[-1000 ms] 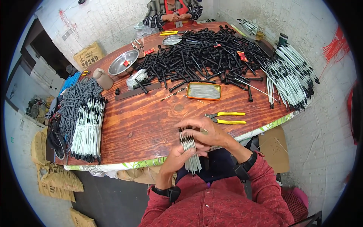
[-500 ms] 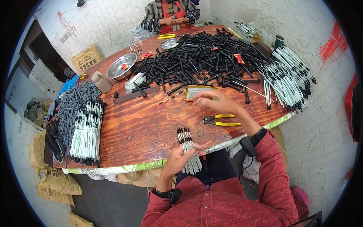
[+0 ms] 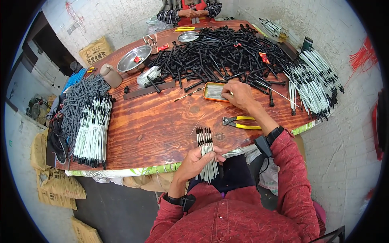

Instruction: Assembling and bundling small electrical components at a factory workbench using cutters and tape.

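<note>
My left hand (image 3: 195, 162) is closed round a bundle of thin white rods (image 3: 209, 169) with black tips, held upright at the table's near edge. Over the right end of a shallow orange-rimmed tin (image 3: 205, 92) is my right hand (image 3: 240, 96), fingers curled together at the thin silvery wire pieces (image 3: 215, 90) inside. Whatever its fingertips hold is hidden. Close to my right forearm lie yellow-handled end-cutting pliers (image 3: 243, 122). A loose fine wire lies on the wood between the tin and the bundle.
A large heap of black plastic parts (image 3: 219, 52) covers the table's far side. White rod bundles lie left (image 3: 92, 133) and right (image 3: 314, 83), with grey parts (image 3: 83, 101) at far left. A metal bowl (image 3: 131, 58) stands far left. Across the table sits another person (image 3: 190, 14), hands together.
My right hand has come down onto the right end of the tin from above it. The left hand keeps hold of the rod bundle. The whole view has shifted slightly.
</note>
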Motion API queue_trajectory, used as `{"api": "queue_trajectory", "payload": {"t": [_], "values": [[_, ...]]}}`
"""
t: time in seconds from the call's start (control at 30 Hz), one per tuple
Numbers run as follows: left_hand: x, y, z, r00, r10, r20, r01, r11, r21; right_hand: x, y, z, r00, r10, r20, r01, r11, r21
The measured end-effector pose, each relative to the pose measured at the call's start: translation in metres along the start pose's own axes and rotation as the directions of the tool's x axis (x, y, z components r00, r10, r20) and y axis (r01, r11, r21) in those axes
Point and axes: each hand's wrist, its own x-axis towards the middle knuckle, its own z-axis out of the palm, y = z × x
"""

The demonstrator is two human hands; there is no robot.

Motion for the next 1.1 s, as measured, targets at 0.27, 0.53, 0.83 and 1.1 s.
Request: {"api": "queue_trajectory", "payload": {"t": [0.27,0.53,0.83,1.1], "values": [[-0.002,-0.004,-0.002,1.0,0.007,0.007,-0.007,1.0,-0.01,-0.004,-0.002,-0.007,0.999,0.012,-0.052,-0.008,0.998,0.065],[0.003,-0.004,0.004,0.999,0.046,-0.014,-0.047,0.999,-0.028,-0.004,0.0,-0.009,0.984,-0.006,-0.178,0.022,0.996,0.089],[0.001,-0.003,-0.002,0.998,0.039,-0.04,-0.041,0.999,-0.035,-0.053,-0.056,-0.044,0.98,-0.165,0.109,0.055,0.756,0.652],[0.003,-0.002,0.002,0.998,0.05,-0.029,-0.051,0.998,-0.042,-0.067,-0.08,-0.06,0.955,-0.255,0.151,0.116,0.79,0.602]]}}
